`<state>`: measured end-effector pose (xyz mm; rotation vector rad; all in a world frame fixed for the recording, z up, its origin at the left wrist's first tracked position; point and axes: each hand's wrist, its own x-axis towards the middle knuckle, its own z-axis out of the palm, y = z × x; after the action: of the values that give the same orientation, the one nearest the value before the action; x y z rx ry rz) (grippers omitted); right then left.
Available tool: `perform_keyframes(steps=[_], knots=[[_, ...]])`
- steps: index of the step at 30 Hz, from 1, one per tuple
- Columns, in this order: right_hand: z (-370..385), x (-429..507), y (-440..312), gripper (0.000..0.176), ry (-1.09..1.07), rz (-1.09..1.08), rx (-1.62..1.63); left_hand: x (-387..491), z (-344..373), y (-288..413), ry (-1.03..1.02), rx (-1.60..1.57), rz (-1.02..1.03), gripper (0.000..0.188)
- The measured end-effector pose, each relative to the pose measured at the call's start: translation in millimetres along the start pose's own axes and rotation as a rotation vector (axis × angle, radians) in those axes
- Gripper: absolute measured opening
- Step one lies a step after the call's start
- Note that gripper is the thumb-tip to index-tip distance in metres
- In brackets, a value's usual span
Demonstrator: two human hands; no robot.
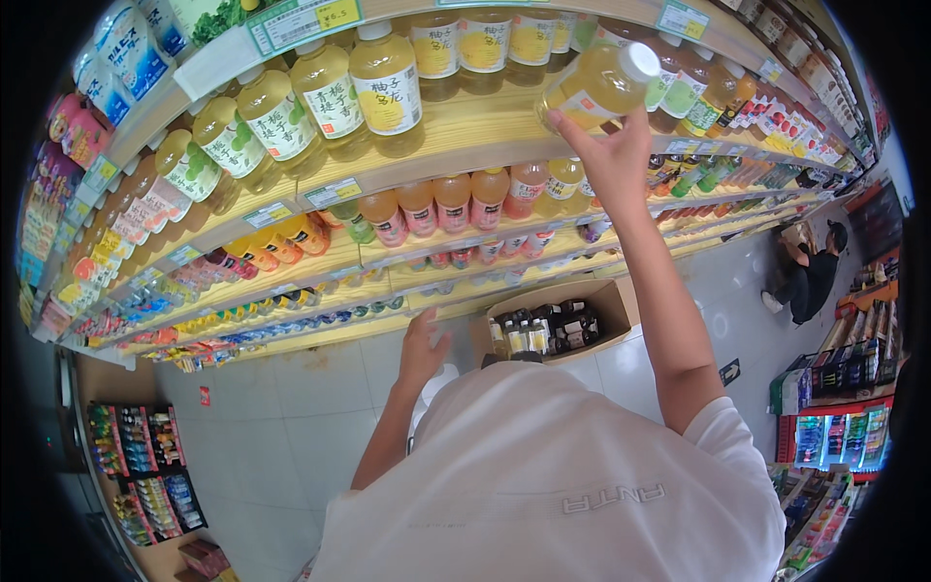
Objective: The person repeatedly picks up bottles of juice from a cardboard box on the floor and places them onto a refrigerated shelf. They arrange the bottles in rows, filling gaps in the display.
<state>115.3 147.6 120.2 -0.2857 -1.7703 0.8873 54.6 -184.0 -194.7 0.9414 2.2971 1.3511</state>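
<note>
My right hand [607, 149] grips a plastic bottle of yellow drink [593, 84] with a white cap, tilted above the upper wooden shelf [473, 120]. Left of it on that shelf stands a front bottle with a yellow-and-white label [385, 94], beside bottles with green-and-white labels [331, 102]. More yellow-labelled bottles [484, 44] stand farther back. Lower down, my left hand [424, 349] is held out with its fingers apart and nothing in it. Near it, on the floor, is an open cardboard box [618, 309] with dark bottles and a few pale-labelled ones inside.
Lower shelves hold pink-labelled bottles [418, 207] and other drinks. Price tags [333, 193] line the shelf edges. At the right, a person in dark clothes [811, 273] crouches on the tiled floor [320, 422], holding a box. Display racks [145, 436] stand at the lower left.
</note>
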Motion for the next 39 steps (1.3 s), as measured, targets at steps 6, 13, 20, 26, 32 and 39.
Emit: perform_keyframes(steps=[6,13,20,26,32,39], knots=[[49,17,20,0.065,-0.12,0.044,-0.064,-77,11,-147,-0.049,0.032,-0.333,0.041],[101,26,14,0.075,-0.209,0.036,-0.258,-122,38,-231,0.001,0.063,-0.519,0.035],[105,10,32,0.088,-0.29,0.013,-0.282,-164,50,-302,-0.017,-0.132,-0.864,0.032],[102,3,32,0.085,-0.281,0.014,-0.314,-187,15,-270,-0.207,0.108,-0.86,0.028],[102,1,27,0.08,-0.278,-0.011,-0.359,-194,19,-288,-0.14,0.036,-0.831,0.02],[94,9,-13,0.057,-0.334,0.094,-0.339,-158,41,-307,-0.101,-0.159,-0.859,0.031]])
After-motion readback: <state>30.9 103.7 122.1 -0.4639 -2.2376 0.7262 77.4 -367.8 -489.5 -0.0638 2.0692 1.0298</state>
